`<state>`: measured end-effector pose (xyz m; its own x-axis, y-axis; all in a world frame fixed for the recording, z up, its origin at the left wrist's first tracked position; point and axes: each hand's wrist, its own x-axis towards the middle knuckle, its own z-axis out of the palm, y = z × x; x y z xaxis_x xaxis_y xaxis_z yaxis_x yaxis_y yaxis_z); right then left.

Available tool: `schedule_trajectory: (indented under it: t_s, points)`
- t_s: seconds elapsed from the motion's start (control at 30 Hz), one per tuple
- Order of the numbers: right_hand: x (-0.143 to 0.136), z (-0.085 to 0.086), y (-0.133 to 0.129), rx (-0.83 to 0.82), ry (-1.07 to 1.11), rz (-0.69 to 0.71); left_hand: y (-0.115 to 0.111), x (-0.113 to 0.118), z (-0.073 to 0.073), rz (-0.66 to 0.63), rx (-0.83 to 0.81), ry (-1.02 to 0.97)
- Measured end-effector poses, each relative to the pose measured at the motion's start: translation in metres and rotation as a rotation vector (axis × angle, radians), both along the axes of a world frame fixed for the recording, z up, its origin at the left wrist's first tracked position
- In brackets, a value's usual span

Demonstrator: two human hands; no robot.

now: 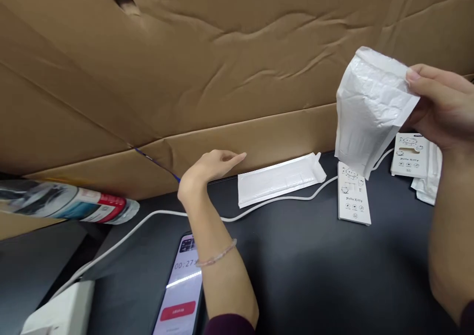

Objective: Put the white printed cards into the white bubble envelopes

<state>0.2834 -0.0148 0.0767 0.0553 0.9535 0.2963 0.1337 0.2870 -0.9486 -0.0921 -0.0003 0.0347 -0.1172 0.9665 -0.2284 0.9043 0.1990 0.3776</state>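
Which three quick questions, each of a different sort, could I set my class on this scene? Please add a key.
1. Multiple choice: what does the right hand hold?
A) A clear bottle
B) A crinkled white packet
C) A bracelet

2. True or false: the phone on the dark table has its screen lit.

3. Fill in the missing word: the two small white boxes are both printed with the name "Hello ____".

Key: 1. B; 2. True; 3. Kitty
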Motion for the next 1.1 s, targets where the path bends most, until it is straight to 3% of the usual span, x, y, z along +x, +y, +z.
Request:
schedule_trajectory:
  t_s: [0.1, 0.2, 0.3, 0.4, 0.6, 0.7, 0.83, 0.97, 1.03, 1.1]
  points:
    - [-0.018, -0.001, 0.003, 0.034, 0.080, 0.057, -0.002, 0.029, 0.008, -0.329, 0.081, -0.301]
    - [-0.034, -0.008, 0.015, 0.045, 0.103, 0.021, 0.005, 0.057, -0.001, -0.650, 0.062, -0.593]
    - [-0.040, -0.020, 0.029, 0.058, 0.123, -0.008, 0.016, 0.067, -0.016, -0.786, -0.116, -0.726]
    - [-0.031, -0.031, 0.037, 0.102, 0.075, -0.029, 0.019, 0.053, -0.022, -0.702, -0.135, -0.709]
    - [-0.021, -0.048, 0.040, 0.276, -0.486, -0.231, 0.009, 0.015, -0.014, -0.248, 0.233, -0.713]
    - [-0.037, -0.055, 0.039, 0.194, -0.678, -0.256, 0.003, 0.014, -0.006, -0.173, 0.308, -0.731]
    - [-0.057, -0.060, 0.037, 0.045, -0.654, -0.185, 0.001, 0.018, 0.002, -0.076, 0.388, -0.706]
    - [-0.060, -0.059, 0.034, 0.177, -0.693, -0.309, 0.001, 0.013, 0.004, -0.014, 0.436, -0.776]
    - [-0.061, -0.058, 0.034, 0.132, -0.692, -0.209, 0.000, 0.008, 0.004, -0.008, 0.455, -0.806]
    - [-0.062, -0.059, 0.035, 0.001, -0.565, 0.005, -0.002, 0.003, 0.004, -0.004, 0.474, -0.805]
